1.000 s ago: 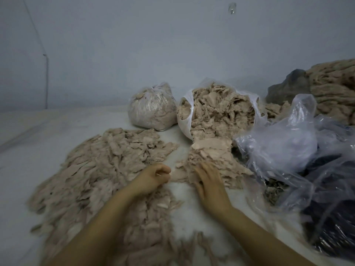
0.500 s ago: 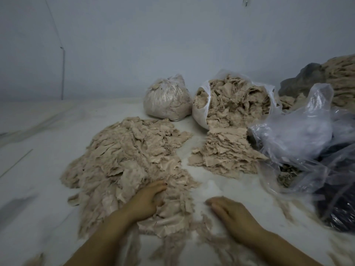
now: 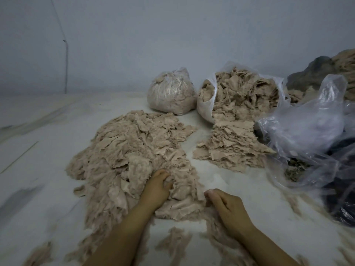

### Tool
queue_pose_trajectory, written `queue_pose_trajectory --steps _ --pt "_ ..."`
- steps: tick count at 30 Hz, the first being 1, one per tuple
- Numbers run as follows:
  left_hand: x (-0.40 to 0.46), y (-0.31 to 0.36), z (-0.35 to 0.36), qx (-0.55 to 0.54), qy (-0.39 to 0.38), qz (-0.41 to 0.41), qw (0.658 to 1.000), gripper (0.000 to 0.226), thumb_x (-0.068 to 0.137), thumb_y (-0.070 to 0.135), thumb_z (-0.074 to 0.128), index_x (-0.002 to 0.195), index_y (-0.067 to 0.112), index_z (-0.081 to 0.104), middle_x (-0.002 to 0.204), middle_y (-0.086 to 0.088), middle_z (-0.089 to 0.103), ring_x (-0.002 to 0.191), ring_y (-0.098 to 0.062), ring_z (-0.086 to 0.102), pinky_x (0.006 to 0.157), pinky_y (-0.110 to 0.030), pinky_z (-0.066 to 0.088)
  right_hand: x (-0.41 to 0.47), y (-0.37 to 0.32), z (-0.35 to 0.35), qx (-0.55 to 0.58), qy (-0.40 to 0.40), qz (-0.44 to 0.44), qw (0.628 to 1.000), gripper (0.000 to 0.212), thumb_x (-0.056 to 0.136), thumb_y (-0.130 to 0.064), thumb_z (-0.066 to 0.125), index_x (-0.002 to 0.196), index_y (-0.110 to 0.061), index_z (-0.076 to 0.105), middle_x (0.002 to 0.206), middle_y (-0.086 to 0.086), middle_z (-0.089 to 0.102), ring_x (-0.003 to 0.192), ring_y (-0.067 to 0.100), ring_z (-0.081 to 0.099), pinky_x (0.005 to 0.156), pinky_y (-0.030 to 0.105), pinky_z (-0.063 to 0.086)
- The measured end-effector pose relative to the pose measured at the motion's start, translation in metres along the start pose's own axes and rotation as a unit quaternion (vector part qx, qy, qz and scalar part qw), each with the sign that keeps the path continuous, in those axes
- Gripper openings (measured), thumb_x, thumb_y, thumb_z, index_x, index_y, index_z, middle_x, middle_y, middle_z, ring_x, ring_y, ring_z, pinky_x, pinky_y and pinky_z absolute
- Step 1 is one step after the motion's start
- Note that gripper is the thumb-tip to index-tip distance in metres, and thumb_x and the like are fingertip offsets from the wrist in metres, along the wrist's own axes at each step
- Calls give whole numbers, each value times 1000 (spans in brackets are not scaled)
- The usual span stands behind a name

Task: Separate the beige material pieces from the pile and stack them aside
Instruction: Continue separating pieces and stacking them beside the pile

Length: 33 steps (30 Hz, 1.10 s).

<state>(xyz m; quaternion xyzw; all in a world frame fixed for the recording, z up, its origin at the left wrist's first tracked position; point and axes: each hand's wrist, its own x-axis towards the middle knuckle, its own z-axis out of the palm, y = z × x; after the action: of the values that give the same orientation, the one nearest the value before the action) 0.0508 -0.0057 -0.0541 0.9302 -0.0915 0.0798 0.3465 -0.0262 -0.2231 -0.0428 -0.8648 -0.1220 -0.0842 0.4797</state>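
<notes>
A large loose pile of beige material pieces spreads over the white surface in front of me. A smaller, neater stack of beige pieces lies to its right, at the mouth of an open white bag. My left hand lies on the near edge of the big pile, fingers curled into the pieces. My right hand is at the pile's right edge, fingertips bunched on a piece there.
A tied clear bag of beige scraps stands at the back. Crumpled clear plastic bags and dark material fill the right side. Stray beige scraps lie near my forearms. A wall rises behind.
My right hand has come back from the small stack to the near right edge of the big pile. My left hand has settled into the pile. The view has shifted left.
</notes>
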Motion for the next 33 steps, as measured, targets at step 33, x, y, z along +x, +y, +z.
queue_pose_trajectory --steps 33 --pt "12 77 -12 -321 107 -102 935 26 97 18 50 94 -2 65 77 -23 60 59 -33 51 55 -28 43 41 -46 16 271 81 148 948 29 96 -19 55 68 -11 49 62 -2 43 60 10 38 54 16 34"
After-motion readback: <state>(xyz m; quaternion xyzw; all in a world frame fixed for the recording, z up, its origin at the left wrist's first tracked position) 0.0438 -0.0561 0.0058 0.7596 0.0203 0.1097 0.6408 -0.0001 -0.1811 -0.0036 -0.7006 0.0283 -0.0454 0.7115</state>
